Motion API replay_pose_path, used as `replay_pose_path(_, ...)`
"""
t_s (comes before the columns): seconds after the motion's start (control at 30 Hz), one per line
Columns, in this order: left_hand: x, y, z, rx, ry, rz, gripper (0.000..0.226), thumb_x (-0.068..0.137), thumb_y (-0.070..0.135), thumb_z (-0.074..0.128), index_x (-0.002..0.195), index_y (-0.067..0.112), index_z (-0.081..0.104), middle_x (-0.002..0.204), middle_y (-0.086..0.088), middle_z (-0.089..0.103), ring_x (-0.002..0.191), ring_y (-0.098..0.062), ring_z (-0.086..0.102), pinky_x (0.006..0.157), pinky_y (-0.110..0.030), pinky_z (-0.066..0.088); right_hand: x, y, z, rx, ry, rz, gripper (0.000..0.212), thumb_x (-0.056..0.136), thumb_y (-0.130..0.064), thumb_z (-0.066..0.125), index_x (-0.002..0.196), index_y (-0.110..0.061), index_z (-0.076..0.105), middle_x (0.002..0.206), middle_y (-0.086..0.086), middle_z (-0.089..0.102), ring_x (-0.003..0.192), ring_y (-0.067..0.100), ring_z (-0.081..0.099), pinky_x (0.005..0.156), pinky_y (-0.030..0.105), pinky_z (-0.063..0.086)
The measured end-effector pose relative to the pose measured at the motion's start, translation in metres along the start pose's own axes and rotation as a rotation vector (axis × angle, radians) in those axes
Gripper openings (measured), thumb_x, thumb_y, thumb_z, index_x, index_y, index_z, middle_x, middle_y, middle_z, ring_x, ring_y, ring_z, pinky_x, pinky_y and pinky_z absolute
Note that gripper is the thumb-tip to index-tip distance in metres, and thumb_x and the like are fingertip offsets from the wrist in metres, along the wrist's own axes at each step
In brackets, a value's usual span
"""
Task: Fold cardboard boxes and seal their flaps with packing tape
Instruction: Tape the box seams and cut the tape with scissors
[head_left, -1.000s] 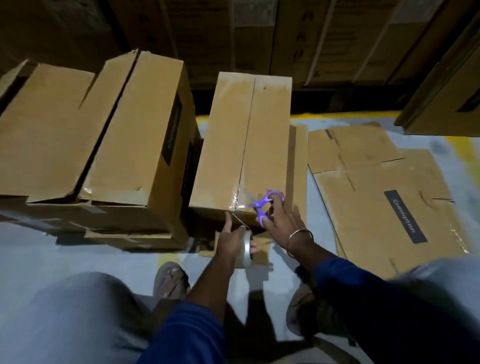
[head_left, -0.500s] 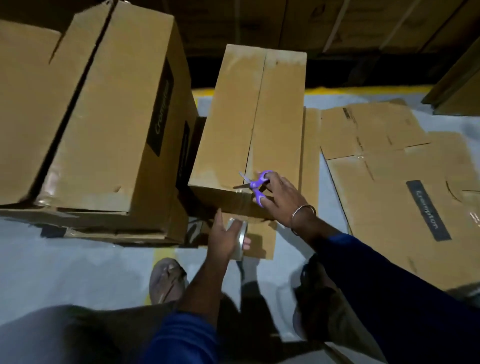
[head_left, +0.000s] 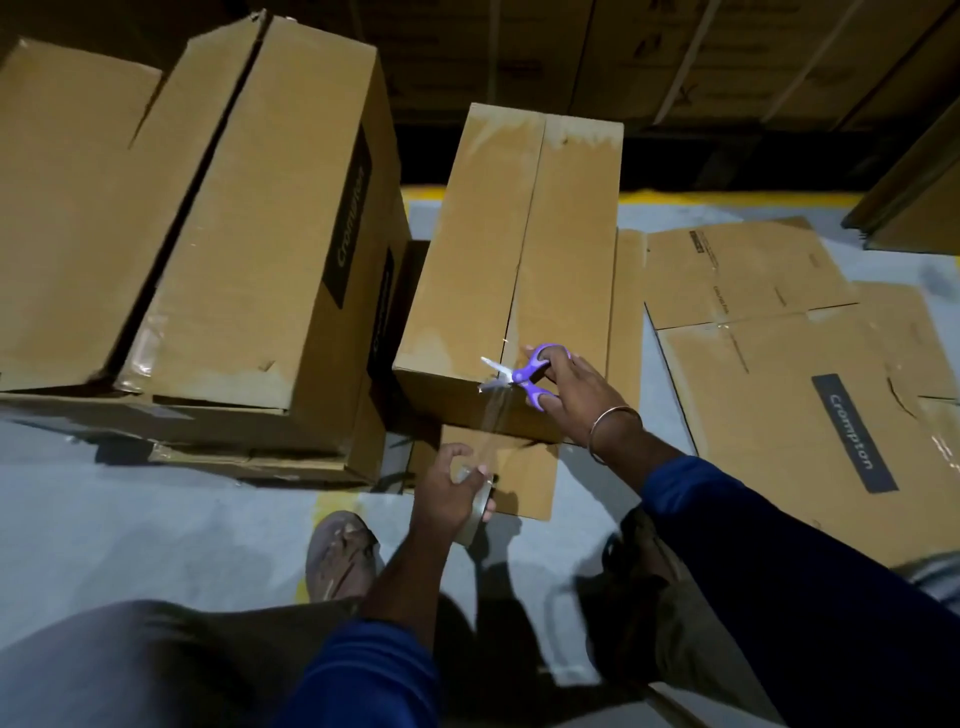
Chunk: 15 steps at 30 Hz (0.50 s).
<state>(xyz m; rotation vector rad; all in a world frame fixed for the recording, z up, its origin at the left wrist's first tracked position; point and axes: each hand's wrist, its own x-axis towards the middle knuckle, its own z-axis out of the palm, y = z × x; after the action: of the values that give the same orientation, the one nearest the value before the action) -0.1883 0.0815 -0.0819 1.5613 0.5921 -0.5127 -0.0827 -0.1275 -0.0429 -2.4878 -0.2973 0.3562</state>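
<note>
Scissors (head_left: 522, 375), purple-handled, sit in the right hand (head_left: 576, 397), fingers hooked through the loops, blades parted at a clear strip of tape (head_left: 492, 421) on the near edge of the middle box (head_left: 519, 260). Left hand (head_left: 449, 493) grips the tape roll (head_left: 479, 506) just below, fingers curled round it. Box stands on the floor (head_left: 130, 519) beside a larger box (head_left: 249, 208) and flattened cardboard (head_left: 789, 374).

The left hand (head_left: 451, 486) reaches forward and low, fingers curled round a tape roll (head_left: 479, 506). The right hand (head_left: 574, 395), arm extended, grips purple scissors (head_left: 524, 376), a bangle on its wrist.
</note>
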Motion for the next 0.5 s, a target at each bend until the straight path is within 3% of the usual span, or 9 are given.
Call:
replay_pose_path(0.1, -0.005, 0.001, -0.002, -0.04, -0.045, -0.119, 0.009, 0.1, 0.014, 0.067, 0.104, 0.01, 0.061, 0.083, -0.025, 0.068, 0.055, -0.028, 0.065, 0.055, -0.035, 0.054, 0.002, -0.005, -0.007, 0.167, -0.015, 0.058, 0.039, 0.091, -0.02, 0.062, 0.124, -0.03, 0.044, 0.129, -0.009, 0.068, 0.119, 0.029, 0.058, 0.105, 0.039, 0.045)
replay_pose_path(0.17, -0.007, 0.0, 0.0, -0.035, -0.043, -0.142, 0.011, 0.099, 0.016, 0.068, 0.104, 0.007, 0.064, 0.084, -0.025, 0.072, 0.059, -0.027, 0.068, 0.055, -0.033, 0.054, 0.001, -0.013, -0.022, 0.286, -0.011, 0.122, 0.038, 0.092, -0.022, 0.067, 0.125, -0.027, 0.05, 0.107, -0.01, 0.075, 0.105, 0.027, 0.067, 0.089, 0.031, 0.05)
replay_pose_path(0.27, -0.007, 0.001, 0.0, -0.077, -0.02, -0.16, 0.01, 0.098, 0.015, 0.069, 0.102, 0.007, 0.067, 0.086, -0.027, 0.074, 0.061, -0.027, 0.069, 0.057, -0.034, 0.055, -0.006, -0.024, -0.059, 0.432, -0.08, 0.209, 0.04, 0.081, -0.028, 0.077, 0.117, -0.019, 0.062, 0.101, 0.005, 0.078, 0.092, 0.025, 0.073, 0.066, 0.026, 0.052)
replay_pose_path(0.3, -0.007, 0.002, 0.0, -0.095, -0.025, -0.169, 0.009, 0.098, 0.014, 0.069, 0.101, 0.006, 0.067, 0.085, -0.028, 0.073, 0.06, -0.027, 0.068, 0.055, -0.034, 0.054, -0.011, -0.024, -0.072, 0.464, -0.172, 0.273, 0.04, 0.08, -0.03, 0.08, 0.114, -0.016, 0.064, 0.1, 0.009, 0.078, 0.084, 0.025, 0.073, 0.057, 0.023, 0.05)
replay_pose_path(0.37, -0.008, 0.004, -0.001, -0.139, -0.044, -0.181, 0.007, 0.099, 0.011, 0.067, 0.098, 0.004, 0.065, 0.08, -0.028, 0.069, 0.053, -0.027, 0.064, 0.051, -0.032, 0.052, -0.022, -0.019, -0.091, 0.429, -0.491, 0.461, 0.043, 0.084, -0.034, 0.083, 0.116, -0.013, 0.065, 0.092, 0.01, 0.077, 0.069, 0.023, 0.07, 0.053, 0.022, 0.049)
replay_pose_path(0.43, -0.009, 0.007, -0.004, -0.159, -0.068, -0.191, 0.006, 0.099, 0.009, 0.066, 0.095, 0.006, 0.064, 0.077, -0.028, 0.066, 0.051, -0.027, 0.061, 0.053, -0.032, 0.052, -0.032, -0.012, -0.092, 0.261, -0.763, 0.611, 0.06, 0.073, -0.05, 0.088, 0.117, -0.015, 0.069, 0.086, 0.013, 0.074, 0.069, 0.023, 0.068, 0.063, 0.028, 0.053)
replay_pose_path(0.5, -0.008, 0.007, -0.006, -0.148, -0.079, -0.194, 0.008, 0.099, 0.01, 0.067, 0.091, 0.009, 0.065, 0.076, -0.029, 0.066, 0.055, -0.029, 0.061, 0.059, -0.038, 0.052, -0.036, -0.005, -0.076, 0.147, -0.856, 0.665, 0.056, 0.07, -0.059, 0.086, 0.105, -0.017, 0.074, 0.08, 0.011, 0.07, 0.068, 0.02, 0.065, 0.07, 0.031, 0.052)
